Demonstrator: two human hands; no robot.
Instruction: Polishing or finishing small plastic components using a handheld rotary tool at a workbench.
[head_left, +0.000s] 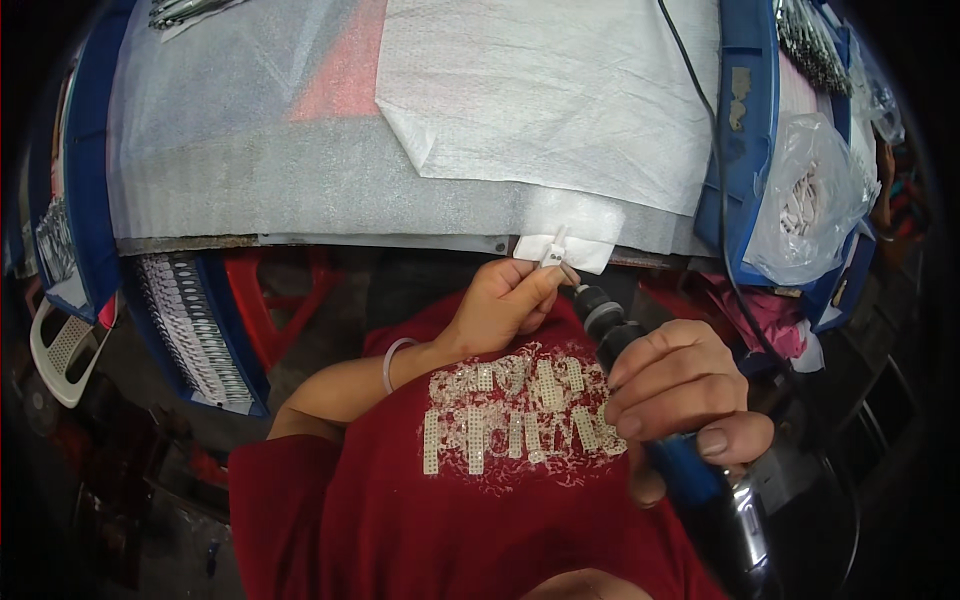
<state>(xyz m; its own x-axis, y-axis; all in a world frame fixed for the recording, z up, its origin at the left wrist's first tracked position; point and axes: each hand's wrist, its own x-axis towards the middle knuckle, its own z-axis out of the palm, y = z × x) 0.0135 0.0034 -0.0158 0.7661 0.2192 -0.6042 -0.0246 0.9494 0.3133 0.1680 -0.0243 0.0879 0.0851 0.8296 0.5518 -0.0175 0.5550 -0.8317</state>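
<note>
At the table's near edge my left hand (505, 305) is closed, thumb and fingers pinching a small pale piece with two dark dots (553, 256). Its narrow end rests against a folded white pad (597, 256) on the edge. My right hand (680, 390) wraps round a pen-shaped rotary power tool (690, 475) with a blue and dark body and a black collar. The thin tip of the tool points up and left, close by the left thumb and the pale piece. Whether the tip touches the piece, I cannot tell.
Grey foam sheeting (330, 180) and a white cloth (560, 90) cover the table. Blue trays (745, 170) stand at the right, one bearing a clear plastic bag (810, 200). A black cord (712, 120) runs down the right side. Slim metallic pieces fill a tray (190, 320) at lower left.
</note>
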